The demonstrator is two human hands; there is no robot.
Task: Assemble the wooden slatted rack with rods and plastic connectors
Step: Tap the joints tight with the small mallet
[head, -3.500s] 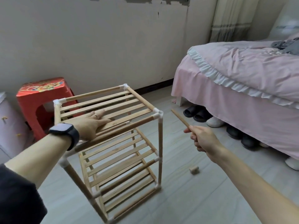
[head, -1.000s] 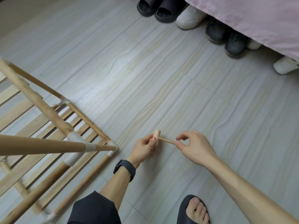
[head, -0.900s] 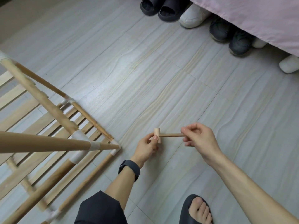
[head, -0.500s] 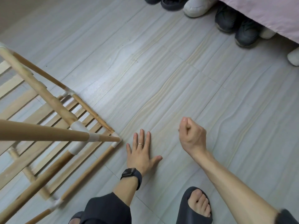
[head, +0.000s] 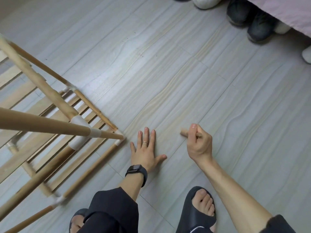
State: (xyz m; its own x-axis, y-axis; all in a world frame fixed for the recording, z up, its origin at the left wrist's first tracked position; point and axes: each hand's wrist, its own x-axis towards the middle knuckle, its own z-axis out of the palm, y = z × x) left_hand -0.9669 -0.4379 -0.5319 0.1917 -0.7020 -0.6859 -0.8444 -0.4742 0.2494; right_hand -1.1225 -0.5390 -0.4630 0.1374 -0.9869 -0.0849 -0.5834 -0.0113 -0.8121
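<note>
Right grip (head: 199,143) clenches a peg (head: 183,132); left grip (head: 145,150), spread flat on floor (head: 168,64) just beside, risks a knock if the peg slips.

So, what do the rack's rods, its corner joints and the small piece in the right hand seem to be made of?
The rods: pale unpainted wood, matte, faint grain. The corner joints: smooth white sleeves, probably plastic. The small piece, gripped by the right hand: similar pale wood, round end showing.
</note>
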